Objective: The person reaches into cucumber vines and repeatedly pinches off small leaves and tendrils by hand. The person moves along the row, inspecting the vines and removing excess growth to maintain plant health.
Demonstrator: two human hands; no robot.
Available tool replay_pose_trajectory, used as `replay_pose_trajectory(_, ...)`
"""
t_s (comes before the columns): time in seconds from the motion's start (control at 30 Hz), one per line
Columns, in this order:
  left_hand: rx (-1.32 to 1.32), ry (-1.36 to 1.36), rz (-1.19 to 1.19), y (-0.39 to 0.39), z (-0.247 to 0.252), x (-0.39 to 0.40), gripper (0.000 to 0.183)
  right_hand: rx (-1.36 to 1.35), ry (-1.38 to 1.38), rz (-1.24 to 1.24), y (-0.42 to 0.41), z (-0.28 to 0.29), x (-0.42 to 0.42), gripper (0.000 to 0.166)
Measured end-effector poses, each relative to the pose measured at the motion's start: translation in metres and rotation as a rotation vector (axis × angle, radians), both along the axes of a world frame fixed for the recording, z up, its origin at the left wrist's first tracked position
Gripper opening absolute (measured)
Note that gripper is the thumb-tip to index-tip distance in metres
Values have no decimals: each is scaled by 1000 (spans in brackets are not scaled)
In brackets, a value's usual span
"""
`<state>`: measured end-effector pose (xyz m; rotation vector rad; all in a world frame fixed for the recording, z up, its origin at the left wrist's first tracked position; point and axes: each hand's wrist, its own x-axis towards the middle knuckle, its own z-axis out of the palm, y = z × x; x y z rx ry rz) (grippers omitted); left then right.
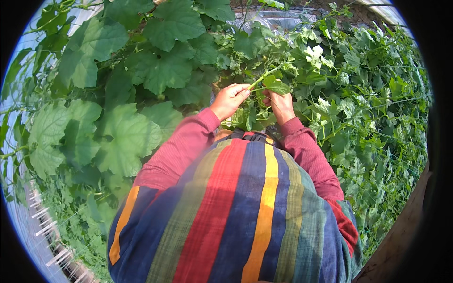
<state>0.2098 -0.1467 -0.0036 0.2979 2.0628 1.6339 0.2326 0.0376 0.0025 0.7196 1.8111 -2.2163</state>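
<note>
My left hand [230,100] pinches a light green vine stem [263,76] between thumb and fingertips, in front of my body. The stem slants up and to the right from those fingertips into tangled tendrils and small leaves. Just to its right, my right hand [279,102] is raised with its fingers curled, partly hidden behind a small green leaf [276,85] close to the stem. Whether the right fingers grip anything cannot be told. Both hands are bare, below dark pink sleeves.
Large lobed leaves [166,67] crowd the left side. Smaller-leaved vines [368,116] climb thin netting on the right. Shiny plastic sheeting [276,20] lies on the soil at the top. A wooden post or board [393,237] stands at the lower right edge.
</note>
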Motion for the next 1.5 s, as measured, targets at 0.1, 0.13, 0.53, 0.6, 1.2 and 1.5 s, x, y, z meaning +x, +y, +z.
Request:
replay_pose_trajectory(0.1,-83,83,-7,-2,4,5,21,-201,-93,-27,42,-3,-3,19)
replay_pose_trajectory(0.13,-116,117,-23,-3,3,7,20,-296,-141,38,47,12,-1,22)
replay_pose_trajectory(0.53,-240,397,-18,4,-28,26,17,-491,-401,211,36,2,-1,16)
replay_pose_trajectory(0.6,-161,396,-31,9,-29,27,26,-420,-411,215,31,8,-3,21)
replay_pose_trajectory(1.2,-110,133,372,-70,-21,-17,21,933,540,-381,109,77,-191,98)
replay_pose_trajectory(1.5,370,-151,547,-60,32,-39,24,-966,772,75,59,108,-160,14)
